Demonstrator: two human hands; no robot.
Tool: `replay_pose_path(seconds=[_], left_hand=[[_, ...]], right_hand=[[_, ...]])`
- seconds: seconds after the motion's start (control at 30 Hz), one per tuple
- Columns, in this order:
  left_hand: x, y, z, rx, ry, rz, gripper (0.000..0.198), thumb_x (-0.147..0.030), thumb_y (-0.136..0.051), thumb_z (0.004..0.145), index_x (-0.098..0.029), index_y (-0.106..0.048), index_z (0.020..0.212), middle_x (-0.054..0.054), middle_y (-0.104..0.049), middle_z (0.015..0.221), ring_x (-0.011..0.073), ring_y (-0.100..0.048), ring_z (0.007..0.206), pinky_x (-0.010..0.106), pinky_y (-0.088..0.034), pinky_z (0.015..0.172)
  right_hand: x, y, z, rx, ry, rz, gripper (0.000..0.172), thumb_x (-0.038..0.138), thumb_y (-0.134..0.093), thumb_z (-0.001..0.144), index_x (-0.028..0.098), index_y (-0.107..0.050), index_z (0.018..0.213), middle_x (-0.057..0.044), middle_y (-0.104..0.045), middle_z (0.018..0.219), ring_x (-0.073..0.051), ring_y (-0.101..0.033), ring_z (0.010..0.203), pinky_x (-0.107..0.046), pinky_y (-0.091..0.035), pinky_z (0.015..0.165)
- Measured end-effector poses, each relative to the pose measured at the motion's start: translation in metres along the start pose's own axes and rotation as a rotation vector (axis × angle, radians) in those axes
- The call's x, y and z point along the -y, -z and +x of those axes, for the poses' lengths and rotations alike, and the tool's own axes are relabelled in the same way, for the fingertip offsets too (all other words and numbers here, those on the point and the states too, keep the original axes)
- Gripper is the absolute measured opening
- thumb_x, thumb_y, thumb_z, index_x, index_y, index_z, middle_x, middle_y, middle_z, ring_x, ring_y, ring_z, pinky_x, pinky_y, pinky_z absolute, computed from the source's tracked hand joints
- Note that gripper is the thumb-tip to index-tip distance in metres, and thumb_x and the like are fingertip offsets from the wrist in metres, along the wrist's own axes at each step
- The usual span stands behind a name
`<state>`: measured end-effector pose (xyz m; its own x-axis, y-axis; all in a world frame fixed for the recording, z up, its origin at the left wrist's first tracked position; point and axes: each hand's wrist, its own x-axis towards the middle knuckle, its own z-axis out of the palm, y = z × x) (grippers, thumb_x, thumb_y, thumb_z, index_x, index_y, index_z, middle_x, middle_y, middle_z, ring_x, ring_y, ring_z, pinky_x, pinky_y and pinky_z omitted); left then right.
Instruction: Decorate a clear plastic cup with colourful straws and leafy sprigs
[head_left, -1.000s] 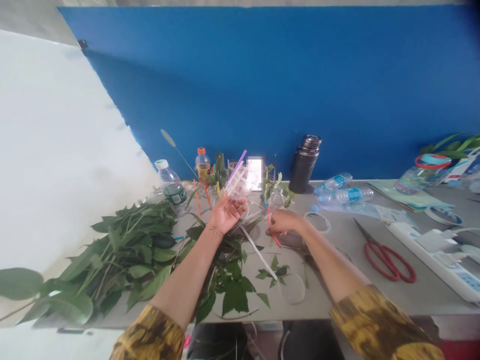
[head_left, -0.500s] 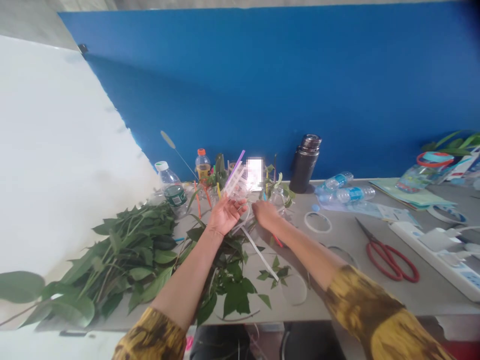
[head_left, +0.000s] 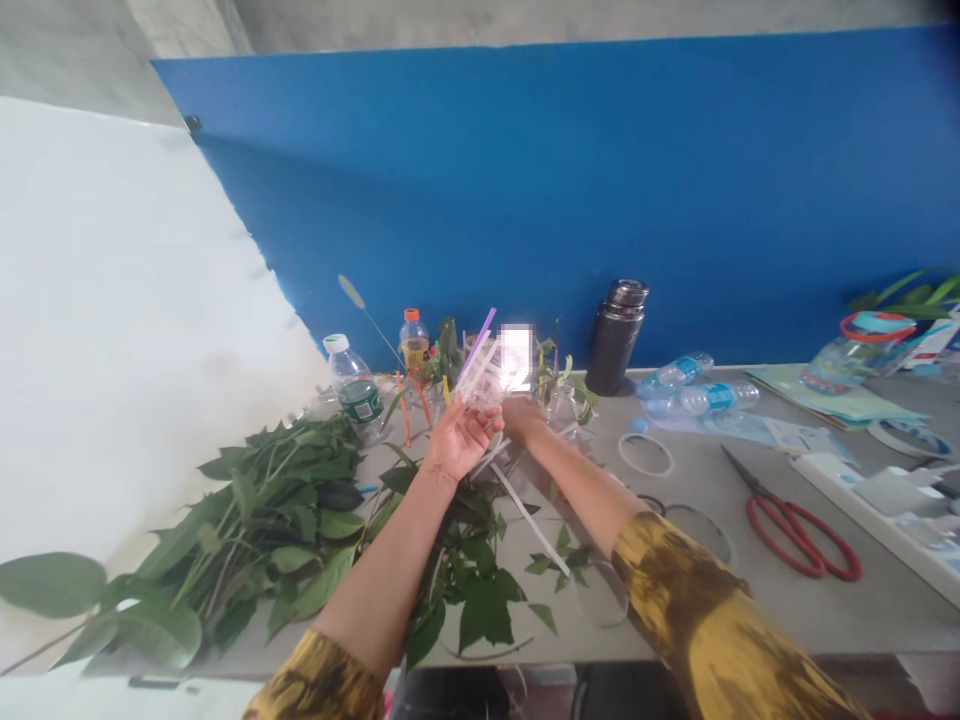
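My left hand (head_left: 465, 442) is turned palm up, fingers curled, just in front of a slanted bundle of pale straws and one purple straw (head_left: 480, 340). Whether it grips them I cannot make out. Close beside it on the right, my right hand (head_left: 523, 418) is closed, its fingertips hidden behind the hand. A white strip (head_left: 531, 520) trails down from between the hands towards the table's front. Under the wrists lie green leafy stems (head_left: 480, 590). A clear container with sprigs (head_left: 562, 405) stands just right of my right hand. A blurred white patch covers what is behind.
Leafy branches (head_left: 285, 530) are heaped on the left, by a green-labelled bottle (head_left: 358, 395) and an orange-capped bottle (head_left: 413, 345). To the right are a black thermos (head_left: 616, 340), water bottles (head_left: 716, 398), a tape roll (head_left: 645, 455), red-handled scissors (head_left: 799, 530) and a power strip (head_left: 877, 510).
The view has shifted slightly, so the scene sits lower and further right. My right hand has come closer to my left hand, its forearm drawn inward. The straw bundle keeps its slant.
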<state>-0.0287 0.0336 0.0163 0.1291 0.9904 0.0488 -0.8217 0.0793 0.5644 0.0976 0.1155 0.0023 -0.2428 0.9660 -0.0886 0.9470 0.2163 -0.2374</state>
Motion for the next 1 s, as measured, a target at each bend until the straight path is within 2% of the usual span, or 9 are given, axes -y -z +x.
replay_pose_path(seconds=[0.2, 0.4, 0.5, 0.63, 0.7, 0.77, 0.87, 0.93, 1.0], left_hand=[[0.001, -0.002, -0.001, 0.007, 0.008, 0.004, 0.032, -0.028, -0.073, 0.086, -0.016, -0.069, 0.115, 0.006, -0.076, 0.086, 0.0207, -0.073, 0.075, 0.035, -0.059, 0.070], [0.003, -0.002, 0.000, 0.004, 0.027, -0.010, 0.024, -0.031, -0.068, 0.088, -0.019, -0.069, 0.109, 0.006, -0.077, 0.090, 0.0201, -0.072, 0.073, 0.035, -0.058, 0.068], [0.004, -0.001, -0.001, 0.013, 0.014, -0.006, 0.021, -0.031, -0.068, 0.087, -0.019, -0.070, 0.104, 0.006, -0.077, 0.092, 0.0201, -0.072, 0.075, 0.035, -0.057, 0.070], [0.004, 0.001, -0.001, 0.020, 0.008, 0.002, 0.022, -0.029, -0.069, 0.084, -0.018, -0.071, 0.103, 0.006, -0.077, 0.094, 0.0200, -0.072, 0.076, 0.036, -0.057, 0.072], [0.004, 0.002, -0.001, 0.025, 0.005, -0.011, 0.023, -0.029, -0.070, 0.084, -0.018, -0.071, 0.104, 0.005, -0.077, 0.093, 0.0199, -0.072, 0.077, 0.036, -0.057, 0.073], [0.004, 0.003, -0.001, 0.031, 0.002, -0.023, 0.025, -0.030, -0.071, 0.084, -0.018, -0.071, 0.106, 0.005, -0.078, 0.092, 0.0198, -0.072, 0.077, 0.035, -0.057, 0.072], [0.004, 0.005, -0.001, 0.049, 0.001, -0.024, 0.029, -0.032, -0.072, 0.085, -0.018, -0.071, 0.110, 0.006, -0.078, 0.094, 0.0193, -0.071, 0.076, 0.035, -0.056, 0.072], [0.003, 0.005, -0.001, 0.061, 0.001, -0.026, 0.032, -0.033, -0.073, 0.085, -0.018, -0.071, 0.113, 0.007, -0.078, 0.096, 0.0190, -0.072, 0.076, 0.034, -0.056, 0.072], [0.003, 0.005, -0.001, 0.063, 0.004, -0.027, 0.034, -0.033, -0.074, 0.084, -0.018, -0.070, 0.114, 0.007, -0.078, 0.095, 0.0191, -0.073, 0.079, 0.033, -0.057, 0.073]], right_hand=[[-0.006, 0.014, -0.022, -0.001, -0.023, 0.060, 0.024, 0.022, -0.062, 0.096, 0.010, -0.072, 0.114, -0.020, -0.073, 0.113, -0.028, -0.071, 0.105, -0.033, -0.056, 0.085], [-0.015, 0.027, -0.056, -0.199, 0.038, 0.172, 0.029, 0.031, -0.046, 0.101, 0.019, -0.069, 0.114, -0.011, -0.075, 0.111, -0.023, -0.070, 0.104, -0.028, -0.051, 0.084], [-0.017, 0.032, -0.064, -0.318, 0.082, 0.412, 0.026, 0.033, -0.048, 0.099, 0.020, -0.069, 0.109, -0.006, -0.077, 0.102, -0.019, -0.071, 0.089, -0.025, -0.050, 0.077], [-0.020, 0.038, -0.068, -0.330, 0.171, 0.658, 0.028, 0.030, -0.049, 0.097, 0.020, -0.071, 0.111, -0.003, -0.077, 0.090, -0.016, -0.070, 0.071, -0.025, -0.051, 0.071], [-0.024, 0.044, -0.071, -0.437, 0.215, 0.678, 0.026, 0.029, -0.052, 0.096, 0.020, -0.074, 0.107, -0.005, -0.077, 0.094, -0.019, -0.071, 0.081, -0.027, -0.053, 0.078], [-0.030, 0.054, -0.074, -0.628, 0.248, 0.658, 0.024, 0.028, -0.055, 0.094, 0.019, -0.076, 0.102, -0.009, -0.077, 0.104, -0.022, -0.070, 0.097, -0.030, -0.052, 0.088], [-0.034, 0.073, -0.081, -0.814, 0.312, 0.751, 0.025, 0.033, -0.059, 0.092, 0.018, -0.076, 0.100, -0.011, -0.076, 0.106, -0.022, -0.070, 0.094, -0.032, -0.053, 0.086], [-0.032, 0.083, -0.087, -0.770, 0.329, 0.916, 0.025, 0.038, -0.062, 0.090, 0.017, -0.075, 0.097, -0.009, -0.076, 0.096, -0.019, -0.069, 0.077, -0.029, -0.054, 0.071], [-0.025, 0.088, -0.092, -0.617, 0.321, 1.072, 0.025, 0.040, -0.066, 0.086, 0.017, -0.073, 0.093, -0.004, -0.074, 0.079, -0.015, -0.063, 0.059, -0.026, -0.051, 0.057]])
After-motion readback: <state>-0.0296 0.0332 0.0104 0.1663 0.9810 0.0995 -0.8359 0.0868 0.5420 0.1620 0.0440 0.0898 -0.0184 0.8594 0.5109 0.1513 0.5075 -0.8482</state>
